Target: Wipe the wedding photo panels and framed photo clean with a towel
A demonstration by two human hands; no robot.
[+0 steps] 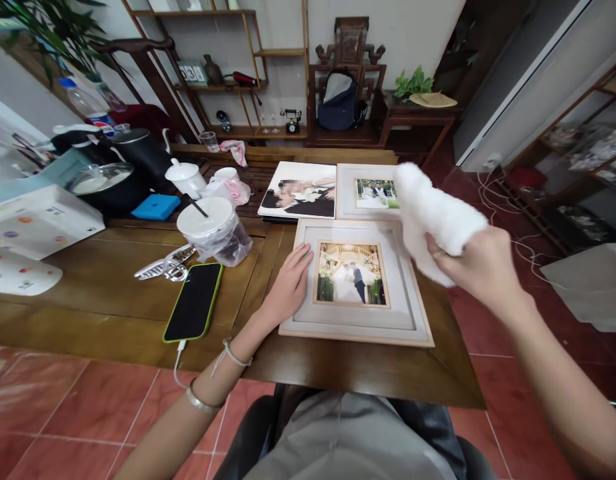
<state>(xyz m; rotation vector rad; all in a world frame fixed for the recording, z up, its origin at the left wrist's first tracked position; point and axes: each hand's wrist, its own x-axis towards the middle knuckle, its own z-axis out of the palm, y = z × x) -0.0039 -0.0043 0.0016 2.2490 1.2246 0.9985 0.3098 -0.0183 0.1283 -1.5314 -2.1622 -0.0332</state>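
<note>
A white picture frame (358, 327) with a wedding photo in its middle lies flat near the front edge of the wooden table. My left hand (291, 283) rests on its left side, fingers stretched out flat over the rim. Over the frame's right side, my right hand (481, 267) grips a fluffy white cloth (433, 213), which hangs down at the frame's upper right corner. Behind lie a second white frame (345, 193), partly covered by the cloth, and a photo album (301, 207) with a couple on its cover.
Left of the frame lie a charging phone (194, 303), keys (165, 263) and a lidded cup (208, 220) in a plastic bag. Farther left stand a teapot (185, 177), a blue box (157, 207), a dark pot (108, 190) and a tissue box (43, 220). The table's right edge is close by.
</note>
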